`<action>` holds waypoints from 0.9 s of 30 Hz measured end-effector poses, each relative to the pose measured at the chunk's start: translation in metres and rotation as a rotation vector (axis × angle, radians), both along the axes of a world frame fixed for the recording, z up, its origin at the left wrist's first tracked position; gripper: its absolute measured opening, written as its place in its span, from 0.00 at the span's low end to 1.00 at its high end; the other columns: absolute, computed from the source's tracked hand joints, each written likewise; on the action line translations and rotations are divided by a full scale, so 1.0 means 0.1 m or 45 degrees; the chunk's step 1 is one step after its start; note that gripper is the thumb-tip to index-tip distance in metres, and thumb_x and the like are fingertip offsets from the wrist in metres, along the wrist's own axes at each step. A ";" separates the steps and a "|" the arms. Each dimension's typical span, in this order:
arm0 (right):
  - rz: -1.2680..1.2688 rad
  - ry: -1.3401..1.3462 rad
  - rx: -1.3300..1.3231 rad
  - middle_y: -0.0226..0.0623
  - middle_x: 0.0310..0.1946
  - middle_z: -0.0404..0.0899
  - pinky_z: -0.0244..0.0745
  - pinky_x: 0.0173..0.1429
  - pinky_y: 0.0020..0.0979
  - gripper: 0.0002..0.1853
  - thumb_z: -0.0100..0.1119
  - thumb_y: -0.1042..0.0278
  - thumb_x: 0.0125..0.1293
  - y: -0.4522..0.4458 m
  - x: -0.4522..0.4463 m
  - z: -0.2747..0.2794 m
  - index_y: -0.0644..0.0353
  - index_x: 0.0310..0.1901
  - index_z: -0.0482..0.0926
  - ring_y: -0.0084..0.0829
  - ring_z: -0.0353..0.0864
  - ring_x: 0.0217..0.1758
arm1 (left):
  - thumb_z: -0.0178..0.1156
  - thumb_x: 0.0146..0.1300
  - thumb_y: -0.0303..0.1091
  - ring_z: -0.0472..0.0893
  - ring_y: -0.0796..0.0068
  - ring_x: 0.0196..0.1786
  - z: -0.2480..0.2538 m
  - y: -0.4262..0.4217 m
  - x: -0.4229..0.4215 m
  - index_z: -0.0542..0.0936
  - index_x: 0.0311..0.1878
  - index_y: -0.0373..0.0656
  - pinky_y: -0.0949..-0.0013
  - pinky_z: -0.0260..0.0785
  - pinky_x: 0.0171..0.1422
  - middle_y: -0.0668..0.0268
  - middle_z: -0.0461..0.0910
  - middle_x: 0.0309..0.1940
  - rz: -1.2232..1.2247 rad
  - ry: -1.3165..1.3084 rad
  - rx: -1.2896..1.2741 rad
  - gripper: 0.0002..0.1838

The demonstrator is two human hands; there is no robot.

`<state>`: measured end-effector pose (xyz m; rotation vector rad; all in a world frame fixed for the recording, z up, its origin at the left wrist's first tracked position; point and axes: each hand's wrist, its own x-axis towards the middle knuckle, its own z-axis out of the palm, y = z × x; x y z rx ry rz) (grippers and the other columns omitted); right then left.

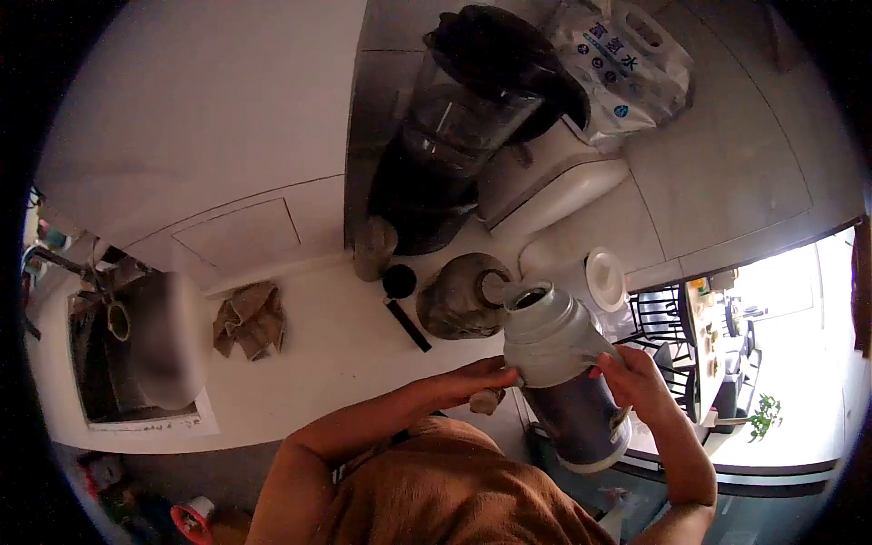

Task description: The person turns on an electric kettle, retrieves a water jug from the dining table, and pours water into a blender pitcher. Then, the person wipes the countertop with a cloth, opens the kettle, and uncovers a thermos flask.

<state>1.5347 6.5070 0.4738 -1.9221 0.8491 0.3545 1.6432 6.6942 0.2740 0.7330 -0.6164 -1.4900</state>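
Open flask (568,400), dark inside, in right grip (636,386)

Before me: one white counter (336,386). At my left: one dark sink (104,391), set into it. Far side: one plain pale wall (236,100). Right: one tiled wall (727,173), thin dark joints. Farther right: dark chairs (660,313), one long table (704,354), one green plant (766,418), strong white light (817,282); dimmer around me.

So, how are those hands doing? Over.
Right hand grips flask. Left hand touches it, apparently holding stopper. Flask mouth open. Jug close by, possibly in the way.
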 end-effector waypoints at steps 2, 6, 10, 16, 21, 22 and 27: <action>-0.013 0.020 -0.003 0.17 0.12 0.61 0.46 0.18 0.21 0.19 0.55 0.50 0.69 0.01 0.01 0.01 0.60 0.34 0.79 0.11 0.54 0.13 | 0.52 0.56 0.75 0.66 0.78 0.47 0.04 0.02 0.02 0.56 0.72 0.38 0.74 0.60 0.49 0.66 0.69 0.54 -0.006 0.010 -0.029 0.54; 0.015 0.052 -0.050 0.18 0.12 0.61 0.48 0.18 0.21 0.19 0.54 0.50 0.70 0.00 0.02 0.02 0.60 0.34 0.79 0.12 0.54 0.13 | 0.52 0.56 0.75 0.66 0.80 0.45 -0.03 -0.02 0.01 0.57 0.71 0.38 0.75 0.61 0.47 0.68 0.70 0.51 -0.038 0.047 -0.043 0.53; 0.032 0.060 -0.065 0.18 0.11 0.61 0.49 0.18 0.21 0.20 0.53 0.49 0.70 0.00 0.02 0.03 0.61 0.34 0.79 0.12 0.55 0.12 | 0.53 0.56 0.75 0.67 0.80 0.43 -0.10 -0.05 -0.02 0.60 0.69 0.38 0.75 0.62 0.44 0.67 0.70 0.49 -0.068 0.027 0.025 0.52; 0.003 0.088 -0.022 0.18 0.11 0.61 0.48 0.18 0.21 0.20 0.53 0.49 0.70 -0.02 0.01 0.04 0.61 0.34 0.79 0.12 0.55 0.12 | 0.53 0.55 0.75 0.68 0.81 0.37 -0.03 -0.03 -0.02 0.60 0.68 0.38 0.76 0.63 0.36 0.69 0.70 0.43 -0.020 0.074 0.001 0.52; 0.023 0.044 -0.002 0.18 0.11 0.61 0.47 0.18 0.21 0.20 0.54 0.49 0.70 -0.03 0.00 0.03 0.60 0.34 0.79 0.12 0.54 0.12 | 0.54 0.56 0.74 0.68 0.83 0.34 -0.12 -0.06 -0.05 0.60 0.68 0.39 0.77 0.63 0.31 0.70 0.70 0.39 -0.038 0.098 0.004 0.50; 0.013 0.050 0.013 0.18 0.12 0.61 0.46 0.17 0.21 0.20 0.54 0.49 0.70 -0.03 0.01 0.04 0.60 0.34 0.79 0.12 0.54 0.12 | 0.54 0.56 0.73 0.68 0.83 0.34 -0.15 -0.07 -0.06 0.60 0.67 0.39 0.77 0.63 0.31 0.70 0.70 0.38 -0.045 0.108 -0.005 0.50; 0.003 0.102 0.037 0.18 0.13 0.62 0.49 0.18 0.21 0.20 0.54 0.47 0.70 -0.04 0.03 0.08 0.59 0.35 0.79 0.13 0.56 0.13 | 0.54 0.56 0.73 0.68 0.83 0.34 -0.15 -0.07 -0.10 0.61 0.67 0.39 0.76 0.64 0.31 0.70 0.70 0.38 0.003 0.136 0.004 0.50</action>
